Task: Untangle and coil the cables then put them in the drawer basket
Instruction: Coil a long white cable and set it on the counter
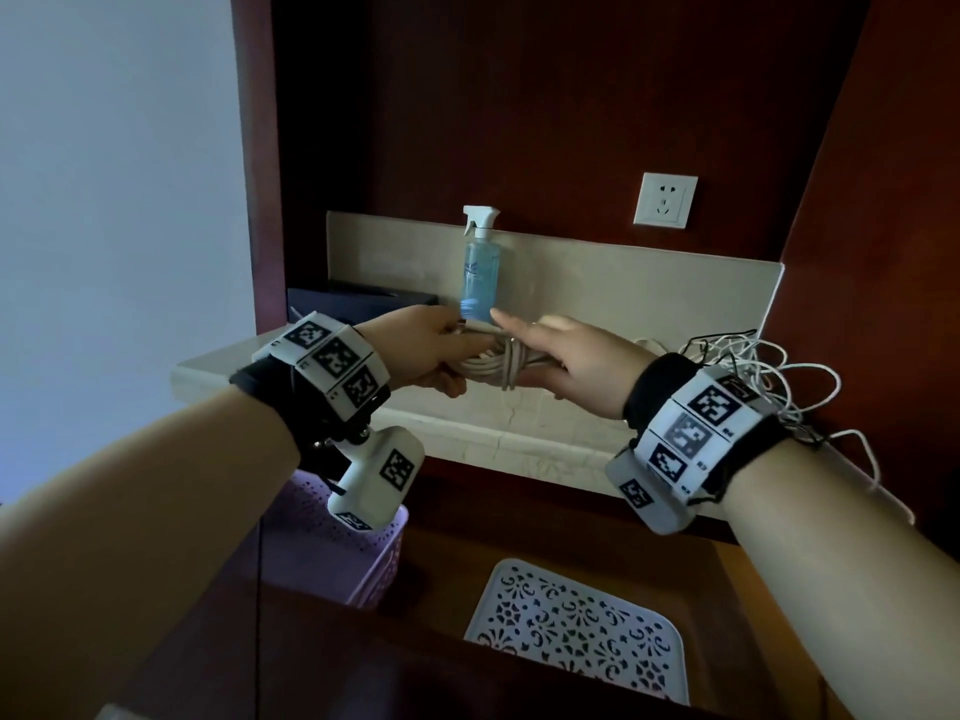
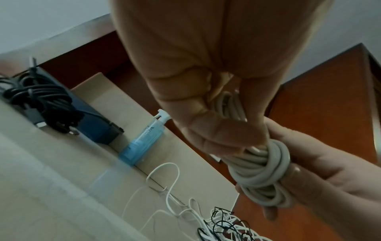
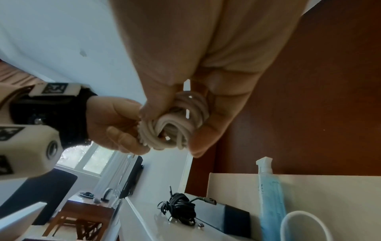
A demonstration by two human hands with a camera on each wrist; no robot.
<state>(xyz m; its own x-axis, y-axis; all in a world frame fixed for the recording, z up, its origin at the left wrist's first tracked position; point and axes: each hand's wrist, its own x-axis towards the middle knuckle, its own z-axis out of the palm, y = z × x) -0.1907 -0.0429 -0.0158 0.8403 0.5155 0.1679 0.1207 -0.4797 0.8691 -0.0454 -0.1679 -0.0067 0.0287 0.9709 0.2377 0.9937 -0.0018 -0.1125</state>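
A thick off-white cable, wound into a coil (image 1: 493, 363) with a few turns wrapped round its middle, hangs in the air above the stone shelf. My left hand (image 1: 434, 353) grips its left end in a fist. My right hand (image 1: 566, 356) holds the right end, thumb under it and index finger stretched out on top. The left wrist view shows the coil (image 2: 261, 172) between both hands; the right wrist view shows the same coil (image 3: 177, 120). A tangle of thin white and black cables (image 1: 753, 376) lies on the shelf to the right. In the open drawer below stand a purple basket (image 1: 332, 558) and a white perforated basket (image 1: 576, 631).
A blue spray bottle (image 1: 480, 272) stands at the shelf's back wall, just behind my hands. A coiled black cable (image 2: 39, 101) lies on a dark box (image 1: 358, 301) at the left end. A wall socket (image 1: 665, 200) sits above on the red-brown panel.
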